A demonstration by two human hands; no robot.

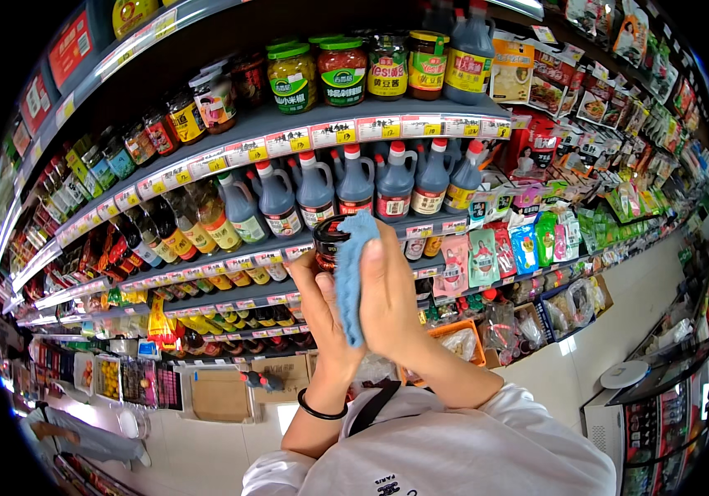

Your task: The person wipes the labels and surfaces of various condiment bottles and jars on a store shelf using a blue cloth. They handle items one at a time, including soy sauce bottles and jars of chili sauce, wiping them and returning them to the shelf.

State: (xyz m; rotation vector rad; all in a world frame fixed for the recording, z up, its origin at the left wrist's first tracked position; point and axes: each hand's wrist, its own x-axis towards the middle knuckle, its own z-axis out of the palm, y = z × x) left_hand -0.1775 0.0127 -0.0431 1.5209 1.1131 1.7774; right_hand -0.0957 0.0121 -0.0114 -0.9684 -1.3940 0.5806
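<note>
A dark glass jar with a black lid (329, 234) is held up in front of the shelves by my left hand (323, 304), whose fingers wrap its lower part. My right hand (391, 294) presses a light blue cloth (354, 279) against the jar's right side. The cloth hangs down between both palms and hides part of the jar. Behind the jar stands a row of soy sauce bottles with red caps (354, 177). On the shelf above are glass jars with green lids (341, 71) and a large sauce bottle (469, 62).
Shelf edges with price tags (304, 139) run across the view. Hanging food packets (553, 80) fill the right side. Below are an orange basket (475, 338), a cardboard box (221, 394) and a small bottle lying on cardboard (262, 380). Another person's legs (91, 434) show at lower left.
</note>
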